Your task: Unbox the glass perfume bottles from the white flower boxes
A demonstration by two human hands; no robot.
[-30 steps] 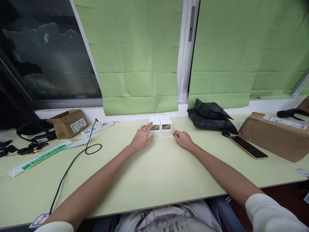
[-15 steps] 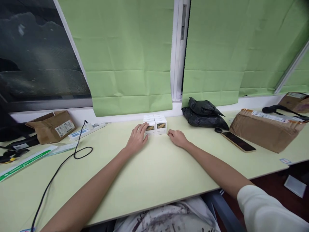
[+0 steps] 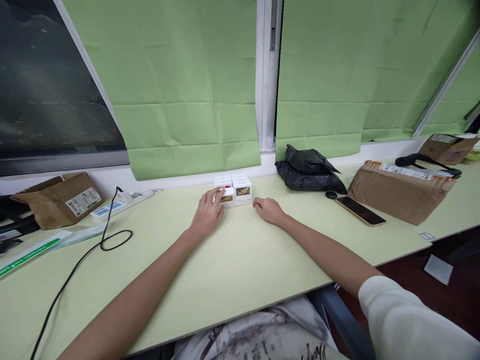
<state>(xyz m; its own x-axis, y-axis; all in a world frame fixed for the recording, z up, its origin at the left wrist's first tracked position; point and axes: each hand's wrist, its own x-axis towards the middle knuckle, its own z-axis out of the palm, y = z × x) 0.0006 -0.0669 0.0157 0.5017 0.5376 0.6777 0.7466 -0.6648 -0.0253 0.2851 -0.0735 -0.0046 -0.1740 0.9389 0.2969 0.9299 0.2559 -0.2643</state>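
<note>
The small boxes [image 3: 233, 189] sit on the desk [image 3: 232, 260] against the window sill. Just right of them lies the black bag [image 3: 308, 170], then the phone [image 3: 360, 210] and the parcel [image 3: 399, 191]. Left of them lie the power strip [image 3: 120, 204] and an opened carton [image 3: 56, 199].

Your left hand [image 3: 207, 214] covers part of the front left white box [image 3: 227, 198], and its print is too small to read. The brown box [image 3: 56, 199] is cut off at the left edge.
</note>
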